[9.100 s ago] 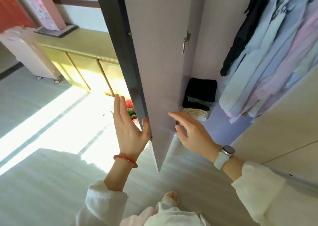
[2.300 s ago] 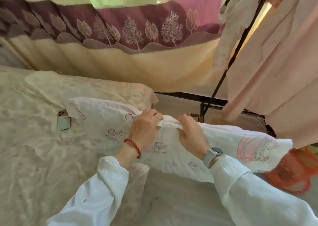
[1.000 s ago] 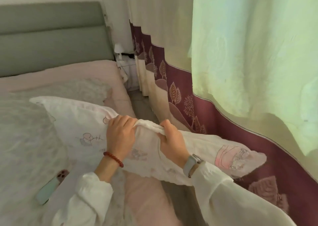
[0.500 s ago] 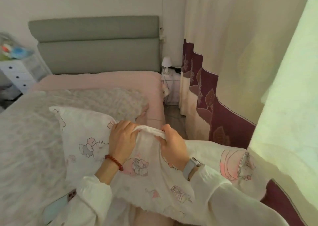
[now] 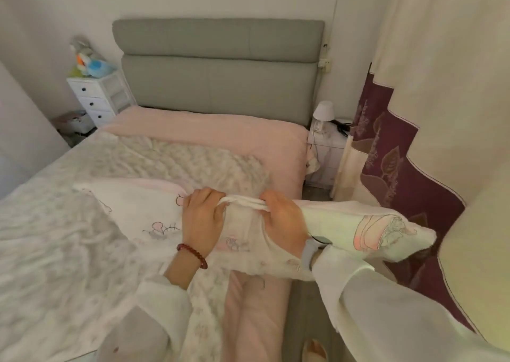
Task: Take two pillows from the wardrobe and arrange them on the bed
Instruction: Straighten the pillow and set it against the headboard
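I hold white pillows with pink cartoon prints over the right side of the bed (image 5: pixel 209 130). One pillow (image 5: pixel 132 204) stretches left over the quilt; the other (image 5: pixel 367 229) sticks out right past the bed's edge. My left hand (image 5: pixel 202 221) and my right hand (image 5: pixel 281 221) both clutch the bunched fabric where the two meet. Whether the left pillow rests on the quilt or hangs above it is unclear. The wardrobe is out of view.
A grey padded headboard (image 5: pixel 218 66) stands at the far end. A white drawer unit (image 5: pixel 99 97) with toys is far left. A small lamp (image 5: pixel 324 113) sits on a white nightstand at the right. Cream and maroon curtains (image 5: pixel 414 155) hang close on my right.
The view has swung from the curtain to face the headboard. Both hands keep the same grip, and the pillows have travelled with me along the bed's right side.
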Tool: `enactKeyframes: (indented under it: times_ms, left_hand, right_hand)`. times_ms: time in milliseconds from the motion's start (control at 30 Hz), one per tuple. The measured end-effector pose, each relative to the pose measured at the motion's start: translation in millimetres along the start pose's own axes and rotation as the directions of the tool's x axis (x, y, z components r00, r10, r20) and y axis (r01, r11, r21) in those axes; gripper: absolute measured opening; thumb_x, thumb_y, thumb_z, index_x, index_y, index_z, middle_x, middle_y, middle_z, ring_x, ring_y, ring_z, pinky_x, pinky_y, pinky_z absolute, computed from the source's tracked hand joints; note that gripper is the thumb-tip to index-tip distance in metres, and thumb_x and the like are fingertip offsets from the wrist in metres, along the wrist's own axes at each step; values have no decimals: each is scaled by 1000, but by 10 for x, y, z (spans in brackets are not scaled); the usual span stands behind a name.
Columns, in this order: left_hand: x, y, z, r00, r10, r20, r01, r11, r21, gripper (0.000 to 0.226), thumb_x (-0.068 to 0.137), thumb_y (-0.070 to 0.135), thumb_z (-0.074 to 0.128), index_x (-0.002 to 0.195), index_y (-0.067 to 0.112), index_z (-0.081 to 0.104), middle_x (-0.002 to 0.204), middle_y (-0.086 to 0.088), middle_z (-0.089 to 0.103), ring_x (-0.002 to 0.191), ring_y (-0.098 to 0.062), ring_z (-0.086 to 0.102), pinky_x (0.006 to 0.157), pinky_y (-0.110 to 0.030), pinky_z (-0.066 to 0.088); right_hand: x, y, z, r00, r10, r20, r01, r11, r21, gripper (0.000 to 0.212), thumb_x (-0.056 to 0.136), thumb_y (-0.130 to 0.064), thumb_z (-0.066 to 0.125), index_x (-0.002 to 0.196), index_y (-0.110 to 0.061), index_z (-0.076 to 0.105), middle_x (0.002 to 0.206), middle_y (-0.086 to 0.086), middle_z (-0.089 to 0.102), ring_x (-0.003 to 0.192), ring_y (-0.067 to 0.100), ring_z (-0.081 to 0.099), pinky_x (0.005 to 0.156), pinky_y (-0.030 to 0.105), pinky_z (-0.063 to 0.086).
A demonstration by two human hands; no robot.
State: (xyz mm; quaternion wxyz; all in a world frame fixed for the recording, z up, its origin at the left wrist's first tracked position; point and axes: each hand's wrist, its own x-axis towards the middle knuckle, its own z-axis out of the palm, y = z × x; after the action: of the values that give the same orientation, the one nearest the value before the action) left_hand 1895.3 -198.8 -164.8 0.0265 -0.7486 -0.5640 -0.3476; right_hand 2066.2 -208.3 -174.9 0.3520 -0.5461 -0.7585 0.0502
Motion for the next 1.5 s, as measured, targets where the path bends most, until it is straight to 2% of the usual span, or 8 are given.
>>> enactKeyframes:
  times_ms: [367, 533, 767, 1000, 1133, 1233, 1400, 1500]
  left_hand:
    - [1798, 222, 1359, 999, -25, 36, 23, 998, 63, 7, 76, -2, 64, 80, 3, 66, 78, -15, 64, 76, -32, 59, 71, -40, 38]
    - [2510, 220, 1854, 998, -60, -26, 61, 997, 54, 8, 77, -1, 61, 82, 3, 66, 81, -16, 63, 78, -33, 57, 70, -34, 26]
    - [3349, 150, 2692, 999, -54, -8, 54, 999, -1, 8, 79, 0, 60, 85, 3, 66, 84, -16, 63, 82, -34, 56, 71, -36, 27]
    - [4543, -258, 3705, 996, -74, 51, 76, 996, -43, 9, 80, 0, 60, 86, 2, 67, 85, -16, 64, 83, -34, 55, 75, -39, 34]
    - [5358, -674, 4204, 983, -160, 85, 163, 986, -22, 9, 81, 3, 60, 86, 4, 68, 86, -14, 64, 84, -32, 55, 77, -38, 33]
    - [6073, -954, 4347, 987, -158, 42, 158, 987, 3, 11, 79, 2, 62, 87, 5, 69, 85, -14, 65, 85, -33, 57, 81, -40, 34]
    - [6883, -1312, 4295, 973, -182, -138, 186, 982, 16, 16, 71, 2, 59, 82, 5, 70, 81, -14, 67, 82, -33, 60, 84, -43, 35]
    - [6964, -1606, 4330, 950, -241, -201, 255, 966, 47, 20, 68, -7, 67, 81, 7, 71, 84, -12, 69, 85, -33, 62, 87, -45, 37]
  right_hand:
    - [1577, 1710, -26, 990, 10, 143, -23, 996, 90, 16, 92, -21, 46, 97, -6, 49, 93, 15, 58, 86, 31, 51, 67, 38, 40]
    - [2285, 2261, -71, 992, -35, 118, 29, 998, 53, 11, 91, -19, 47, 95, -9, 49, 92, 11, 58, 86, 28, 49, 63, 31, 28]
    - [3046, 3139, 113, 992, -20, 121, 19, 1000, 7, 11, 91, -17, 47, 94, -6, 49, 88, 11, 57, 78, 27, 47, 61, 30, 26]
    - [4220, 4085, 639, 977, 105, 186, -112, 993, 33, 10, 92, -20, 46, 91, -10, 48, 81, -2, 45, 74, 16, 37, 58, 29, 20]
    - [5151, 4527, 1017, 957, 129, 259, -142, 989, 31, 11, 91, -22, 46, 92, -12, 49, 87, 4, 57, 82, 23, 48, 68, 35, 35]
    - [5894, 4677, 1190, 973, 91, 214, -104, 993, 53, 12, 91, -21, 47, 95, -10, 51, 94, 10, 60, 88, 29, 52, 72, 39, 41]
    - [6830, 4570, 1346, 997, -45, 55, 39, 994, 104, 7, 85, -11, 56, 88, -5, 56, 85, 13, 63, 79, 34, 56, 64, 42, 45]
    - [7069, 4513, 1618, 986, -143, 84, 130, 982, 135, 7, 83, -10, 57, 87, -4, 59, 84, 15, 64, 79, 35, 57, 65, 44, 46]
